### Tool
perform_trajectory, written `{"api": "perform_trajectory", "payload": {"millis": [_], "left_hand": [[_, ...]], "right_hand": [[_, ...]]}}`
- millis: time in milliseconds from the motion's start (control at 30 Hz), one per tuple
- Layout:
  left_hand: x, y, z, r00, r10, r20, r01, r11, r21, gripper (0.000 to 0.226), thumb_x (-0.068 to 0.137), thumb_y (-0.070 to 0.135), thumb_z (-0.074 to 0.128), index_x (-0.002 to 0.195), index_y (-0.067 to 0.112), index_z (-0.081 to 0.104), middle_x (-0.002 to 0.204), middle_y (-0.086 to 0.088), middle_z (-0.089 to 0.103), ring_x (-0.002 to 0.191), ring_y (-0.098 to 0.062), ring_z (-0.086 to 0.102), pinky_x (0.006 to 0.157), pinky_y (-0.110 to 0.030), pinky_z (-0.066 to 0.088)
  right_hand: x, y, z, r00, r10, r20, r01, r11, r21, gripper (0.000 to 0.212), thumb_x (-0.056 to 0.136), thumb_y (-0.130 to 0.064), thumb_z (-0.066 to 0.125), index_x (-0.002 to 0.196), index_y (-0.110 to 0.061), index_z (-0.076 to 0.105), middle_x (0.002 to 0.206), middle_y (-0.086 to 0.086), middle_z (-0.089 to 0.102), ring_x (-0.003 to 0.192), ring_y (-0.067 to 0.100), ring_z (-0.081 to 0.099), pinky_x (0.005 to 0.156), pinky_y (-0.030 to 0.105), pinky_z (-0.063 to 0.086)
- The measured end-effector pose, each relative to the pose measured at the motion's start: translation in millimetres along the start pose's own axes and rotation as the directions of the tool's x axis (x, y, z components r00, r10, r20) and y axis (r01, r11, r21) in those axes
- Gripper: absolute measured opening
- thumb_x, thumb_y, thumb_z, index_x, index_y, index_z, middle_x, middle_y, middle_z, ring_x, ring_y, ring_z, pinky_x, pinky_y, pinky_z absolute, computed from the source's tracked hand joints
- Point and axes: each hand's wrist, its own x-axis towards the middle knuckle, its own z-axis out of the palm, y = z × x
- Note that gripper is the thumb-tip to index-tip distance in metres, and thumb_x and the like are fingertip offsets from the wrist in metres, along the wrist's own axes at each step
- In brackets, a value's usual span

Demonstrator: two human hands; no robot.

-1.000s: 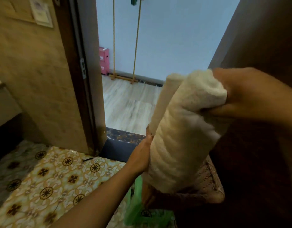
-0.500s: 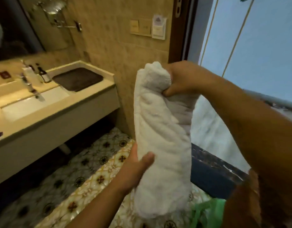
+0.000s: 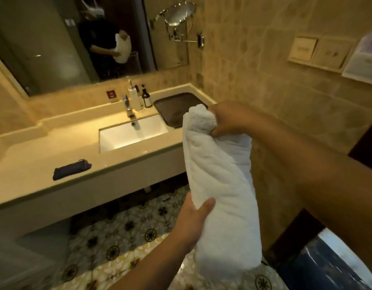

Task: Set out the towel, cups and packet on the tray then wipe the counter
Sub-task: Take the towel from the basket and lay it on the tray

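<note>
A rolled white towel [image 3: 220, 185] hangs upright in front of me, above the tiled floor. My right hand [image 3: 229, 120] grips its top end. My left hand [image 3: 191, 222] clasps its lower left side. Behind the towel's top, a dark brown tray [image 3: 172, 105] lies at the right end of the beige counter [image 3: 44, 170], partly hidden by the towel. A dark cloth [image 3: 72, 168] lies on the counter's left front. No cups or packet are visible.
A white sink [image 3: 132, 135] with a chrome tap [image 3: 128, 107] sits mid-counter, with a white bottle [image 3: 135, 98] and a dark bottle [image 3: 147, 99] behind it. A wall mirror [image 3: 55, 45] hangs above. A patterned floor [image 3: 122, 237] spreads below. A dark threshold [image 3: 319, 266] lies at lower right.
My view has swung left from the doorway to the sink counter. Both hands have kept hold of the rolled towel, now held upright nearer the counter.
</note>
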Motion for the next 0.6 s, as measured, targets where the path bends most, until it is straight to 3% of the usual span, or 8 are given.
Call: {"api": "perform_trajectory", "payload": {"millis": [267, 433, 600], "left_hand": [[184.8, 11.1, -61.4, 0.997, 0.058, 0.055, -0.053, 0.996, -0.078, 0.050, 0.089, 0.031, 0.070, 0.134, 0.019, 0.053, 0.130, -0.009, 0.063, 0.119, -0.031, 0.060, 0.100, -0.056, 0.046], [283.1, 36.3, -83.5, 0.987, 0.096, 0.130, -0.089, 0.994, -0.055, 0.040, 0.092, 0.035, 0.065, 0.130, 0.026, 0.058, 0.127, -0.004, 0.066, 0.116, -0.026, 0.063, 0.097, -0.050, 0.050], [393.1, 47.3, -97.9, 0.993, 0.052, 0.103, -0.046, 0.997, -0.060, 0.043, 0.085, 0.050, 0.070, 0.125, 0.043, 0.055, 0.126, 0.007, 0.066, 0.115, -0.015, 0.063, 0.096, -0.043, 0.052]], "right_hand": [[191.8, 41.2, 28.1, 0.999, 0.026, -0.025, -0.027, 0.999, -0.046, 0.036, 0.067, -0.038, 0.075, 0.099, -0.024, 0.063, 0.091, -0.001, 0.065, 0.083, 0.023, 0.059, 0.074, 0.040, 0.054], [292.2, 75.9, 30.0, 0.998, 0.057, -0.013, -0.057, 0.998, -0.022, 0.026, 0.064, -0.033, 0.076, 0.082, -0.028, 0.058, 0.078, -0.003, 0.060, 0.075, 0.024, 0.060, 0.061, 0.032, 0.044], [406.9, 115.7, 32.0, 1.000, 0.013, 0.023, -0.012, 0.999, -0.049, 0.038, 0.066, -0.033, 0.076, 0.102, -0.024, 0.065, 0.094, 0.001, 0.068, 0.083, 0.025, 0.061, 0.071, 0.034, 0.051]]}}
